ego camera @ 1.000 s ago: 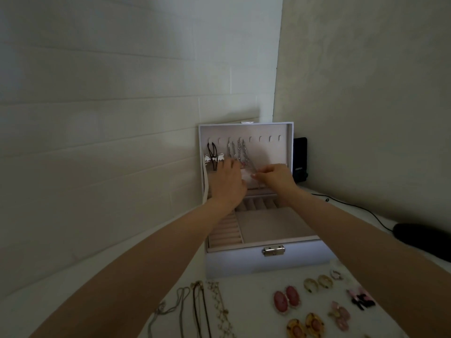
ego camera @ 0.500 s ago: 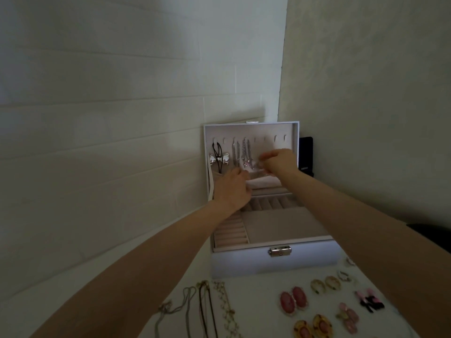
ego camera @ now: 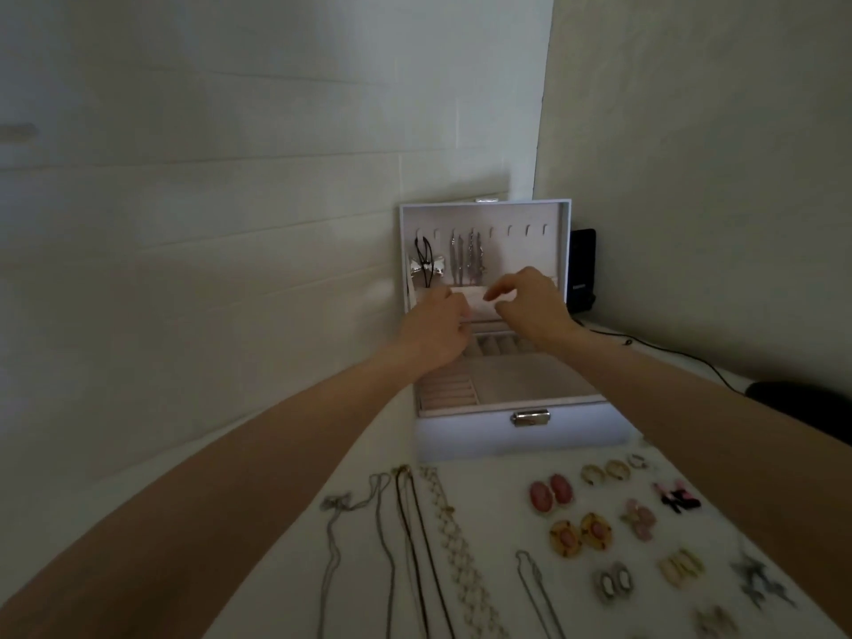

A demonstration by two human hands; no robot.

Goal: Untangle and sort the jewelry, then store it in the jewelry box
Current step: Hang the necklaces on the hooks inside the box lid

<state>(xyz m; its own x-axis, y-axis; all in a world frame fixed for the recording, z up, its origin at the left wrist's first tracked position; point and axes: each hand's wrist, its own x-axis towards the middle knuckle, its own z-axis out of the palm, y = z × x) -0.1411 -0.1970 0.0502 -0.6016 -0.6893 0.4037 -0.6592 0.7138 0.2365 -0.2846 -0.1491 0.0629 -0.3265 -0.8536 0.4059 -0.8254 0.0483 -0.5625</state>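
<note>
The right hand (ego camera: pixel 530 302) curls its grip as if pinching something fine, too small to tell, and the left hand (ego camera: pixel 435 336) hides its fingers. The hung necklaces (ego camera: pixel 472 262) dangle just above both grips, in the lid of the jewelry box (ego camera: pixel 465 435). Best to tuck the tails into the pocket (ego camera: pixel 479 309) slowly, clear of neighbouring chains.

Right hand (ego camera: pixel 530 306) – dropped from lid hooks (ego camera: pixel 509 230) to pocket (ego camera: pixel 475 303), beside left hand (ego camera: pixel 435 336).

Right hand (ego camera: pixel 530 309) partly hides lid pocket (ego camera: pixel 477 309); necklaces (ego camera: pixel 461 560) cut off below.
</note>
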